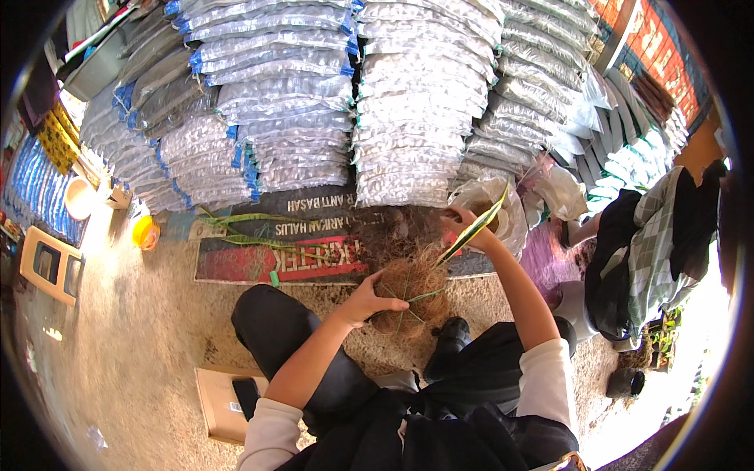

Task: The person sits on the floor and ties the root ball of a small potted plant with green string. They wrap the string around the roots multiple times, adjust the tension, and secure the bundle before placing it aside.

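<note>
My left hand [366, 301] is closed on the side of a round ball of brown coconut fibre [410, 292], its thumb pressing the front. Thin green string [425, 297] crosses the ball in several directions. From the ball's upper right a long green leaf with pale yellow edges [481, 224] slants up. Behind that leaf is my right hand [463, 228], beside a whitish plastic bag [510, 224] and above dark loose soil and fibre [397, 235]. The leaf partly covers my right fingers, so whether they grip anything is hidden.
A flat printed board [236, 263] lies ahead, with long green leaves [263, 242] on it. Tall stacks of filled plastic sacks [424, 94] rise behind. A person in a checked garment [656, 251] is at right. Near my left knee, a phone [246, 396] rests on cardboard [216, 400].
</note>
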Available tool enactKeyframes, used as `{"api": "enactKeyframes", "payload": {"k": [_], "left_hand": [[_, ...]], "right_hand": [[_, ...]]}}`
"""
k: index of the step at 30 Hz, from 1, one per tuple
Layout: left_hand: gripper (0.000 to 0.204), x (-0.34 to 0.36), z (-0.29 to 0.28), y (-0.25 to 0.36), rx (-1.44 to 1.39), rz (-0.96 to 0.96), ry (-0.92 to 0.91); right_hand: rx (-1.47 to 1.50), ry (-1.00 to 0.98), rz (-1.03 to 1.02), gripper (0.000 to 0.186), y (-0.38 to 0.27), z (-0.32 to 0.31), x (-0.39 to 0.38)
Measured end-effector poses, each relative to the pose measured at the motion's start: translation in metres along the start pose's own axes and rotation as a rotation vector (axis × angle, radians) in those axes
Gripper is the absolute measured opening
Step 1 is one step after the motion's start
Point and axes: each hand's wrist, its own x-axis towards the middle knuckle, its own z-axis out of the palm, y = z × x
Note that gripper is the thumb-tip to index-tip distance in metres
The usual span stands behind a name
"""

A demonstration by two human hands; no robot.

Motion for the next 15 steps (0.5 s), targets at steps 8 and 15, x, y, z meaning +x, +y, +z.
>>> {"api": "enactKeyframes", "payload": {"k": [8, 15], "left_hand": [[0.081, 0.013, -0.004, -0.016, 0.100, 0.067, 0.030], [0.083, 0.027, -0.006, -0.030, 0.203, 0.161, -0.144]], "right_hand": [[-1.057, 0.186, 0.491, 0.028, 0.001, -0.108, -0.042], [-0.301, -0.122, -0.150, 0.030, -0.093, -0.041, -0.022]]}}
